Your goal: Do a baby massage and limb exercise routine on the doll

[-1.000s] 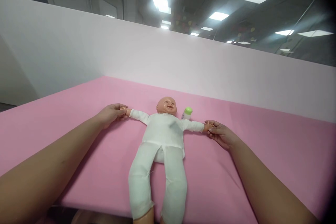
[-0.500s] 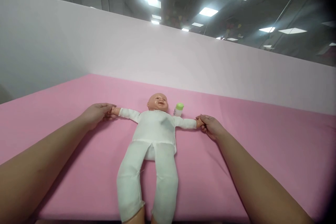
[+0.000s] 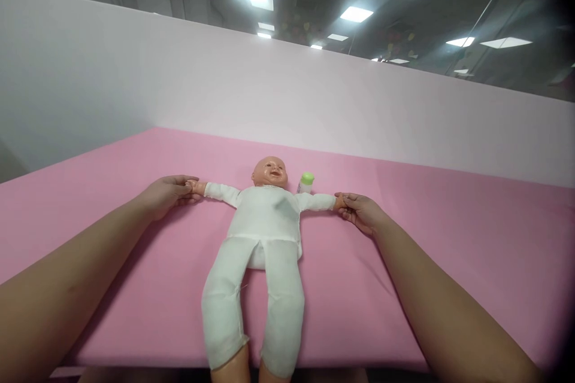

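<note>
A baby doll (image 3: 265, 215) with a white cloth body lies on its back on the pink tabletop (image 3: 359, 311), its arms stretched out to both sides. My left hand (image 3: 173, 194) is closed round the doll's hand on the left. On the other side, my right hand (image 3: 359, 210) pinches the doll's other hand between thumb and fingers. The doll's lower legs reach over the near edge and leave the picture at the bottom. Behind its arm on the right stands a small white bottle (image 3: 305, 183) with a light green cap, its lower part hidden by that arm.
A pale wall panel (image 3: 287, 90) runs along the back of the tabletop and continues at the left side. Above it, ceiling lights (image 3: 357, 14) shine in a dark ceiling. The table's near edge crosses the bottom of the view.
The doll's arm on the right, held in my right hand, sits slightly higher and covers more of the bottle. My left hand has hardly moved. The view has shifted a little.
</note>
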A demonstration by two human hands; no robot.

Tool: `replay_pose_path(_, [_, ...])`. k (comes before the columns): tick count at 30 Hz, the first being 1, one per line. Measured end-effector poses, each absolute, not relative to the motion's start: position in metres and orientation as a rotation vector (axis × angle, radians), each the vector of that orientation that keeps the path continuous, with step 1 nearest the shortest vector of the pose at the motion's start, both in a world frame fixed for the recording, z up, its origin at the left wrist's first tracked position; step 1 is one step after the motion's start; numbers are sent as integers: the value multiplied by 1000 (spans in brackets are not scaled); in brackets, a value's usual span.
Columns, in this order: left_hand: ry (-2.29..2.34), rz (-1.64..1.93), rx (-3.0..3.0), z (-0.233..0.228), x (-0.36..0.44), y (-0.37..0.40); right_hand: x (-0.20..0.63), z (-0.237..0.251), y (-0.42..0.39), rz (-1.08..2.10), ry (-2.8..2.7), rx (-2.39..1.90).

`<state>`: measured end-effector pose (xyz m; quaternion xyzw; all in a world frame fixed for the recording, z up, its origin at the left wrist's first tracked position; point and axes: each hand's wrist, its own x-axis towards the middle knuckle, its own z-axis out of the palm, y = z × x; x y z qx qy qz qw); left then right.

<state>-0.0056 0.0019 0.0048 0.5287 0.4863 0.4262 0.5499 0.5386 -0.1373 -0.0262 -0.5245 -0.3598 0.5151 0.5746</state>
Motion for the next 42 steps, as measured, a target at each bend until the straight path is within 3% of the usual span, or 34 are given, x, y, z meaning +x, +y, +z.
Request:
replay_pose_path(28, [1169, 1033, 1271, 0, -6, 7, 535, -36, -131, 1062, -1041, -1336])
replay_pose_path(42, [1064, 1019, 1259, -4, -11, 9, 539, -28, -140, 1241, -984, -1222])
